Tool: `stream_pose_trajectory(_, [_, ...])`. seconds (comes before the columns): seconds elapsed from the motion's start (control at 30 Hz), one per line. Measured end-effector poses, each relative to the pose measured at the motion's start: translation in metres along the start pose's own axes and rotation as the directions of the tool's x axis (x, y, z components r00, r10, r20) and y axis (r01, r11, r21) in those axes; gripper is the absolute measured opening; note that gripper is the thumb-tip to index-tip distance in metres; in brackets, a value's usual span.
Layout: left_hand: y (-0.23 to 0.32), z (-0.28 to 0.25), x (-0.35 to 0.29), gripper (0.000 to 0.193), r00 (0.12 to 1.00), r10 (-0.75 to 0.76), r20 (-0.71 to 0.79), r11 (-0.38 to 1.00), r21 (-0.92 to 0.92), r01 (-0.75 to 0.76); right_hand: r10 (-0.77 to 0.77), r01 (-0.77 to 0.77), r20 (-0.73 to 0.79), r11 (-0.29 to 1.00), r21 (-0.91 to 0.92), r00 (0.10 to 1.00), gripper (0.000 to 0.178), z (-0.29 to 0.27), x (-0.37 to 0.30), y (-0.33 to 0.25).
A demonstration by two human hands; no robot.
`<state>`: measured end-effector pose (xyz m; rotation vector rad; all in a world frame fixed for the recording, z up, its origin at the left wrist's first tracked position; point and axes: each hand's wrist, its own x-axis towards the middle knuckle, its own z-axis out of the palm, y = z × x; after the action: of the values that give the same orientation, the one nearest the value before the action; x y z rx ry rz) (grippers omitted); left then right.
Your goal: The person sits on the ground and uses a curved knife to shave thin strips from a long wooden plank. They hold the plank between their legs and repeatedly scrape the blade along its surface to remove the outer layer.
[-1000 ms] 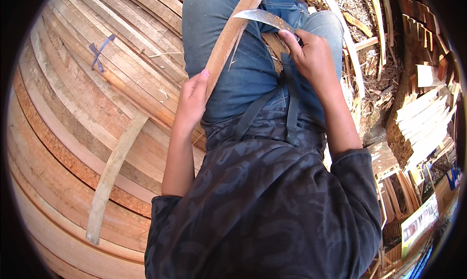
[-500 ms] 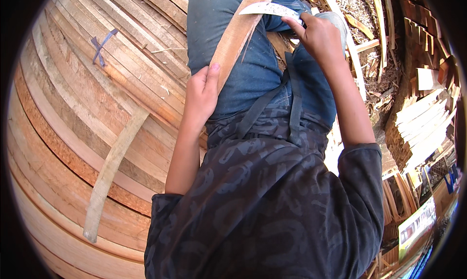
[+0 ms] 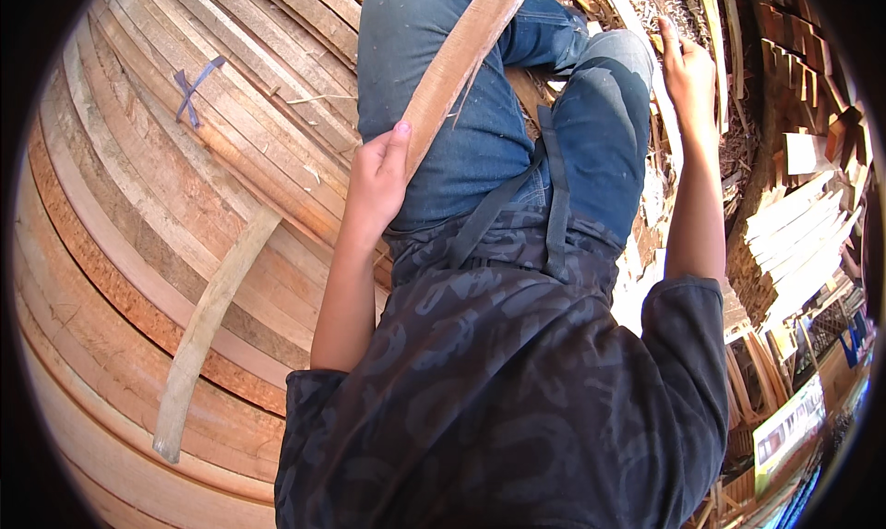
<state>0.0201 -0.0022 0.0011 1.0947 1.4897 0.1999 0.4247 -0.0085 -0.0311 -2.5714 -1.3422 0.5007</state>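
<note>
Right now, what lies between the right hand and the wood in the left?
In the head view, mostly the jeans' right knee lies between the right hand and the wood.

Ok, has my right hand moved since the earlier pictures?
Yes. Your right hand has moved to the right, away from the wooden strip and closer to the stationary pale stack of wood pieces.

Wood strip point(image 3: 459, 66) over left thigh point(image 3: 475, 150), planks point(image 3: 120, 206) further left
</note>
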Motion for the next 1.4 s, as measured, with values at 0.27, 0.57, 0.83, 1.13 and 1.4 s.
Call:
stream_pose_trajectory(0.27, [0.009, -0.001, -0.004, 0.052, 0.998, -0.068, 0.013, 0.996, 0.052, 0.067, -0.198, 0.192, 0.175, 0.98, 0.052, 0.965, 0.065, 0.008, -0.076, -0.099])
stream_pose_trajectory(0.57, [0.007, 0.003, -0.001, 0.052, 0.998, 0.054, -0.023, 0.992, 0.116, -0.051, -0.395, 0.395, 0.022, 0.917, -0.057, 0.918, 0.066, 0.04, -0.047, -0.075])
stream_pose_trajectory(0.83, [0.003, 0.007, -0.001, 0.057, 0.991, 0.119, -0.066, 0.975, 0.198, -0.104, -0.353, 0.353, 0.025, 0.936, -0.012, 0.935, 0.071, 0.05, -0.017, -0.069])
stream_pose_trajectory(1.13, [0.004, 0.005, 0.001, 0.056, 0.993, 0.114, -0.04, 0.982, 0.155, -0.106, -0.152, 0.158, 0.044, 0.947, -0.278, 0.987, 0.079, 0.046, 0.027, -0.031])
stream_pose_trajectory(1.4, [0.0, 0.006, 0.0, 0.055, 0.99, 0.121, -0.074, 0.979, 0.176, -0.107, -0.251, 0.256, 0.12, 0.966, -0.026, 0.96, 0.072, 0.028, -0.007, -0.065])
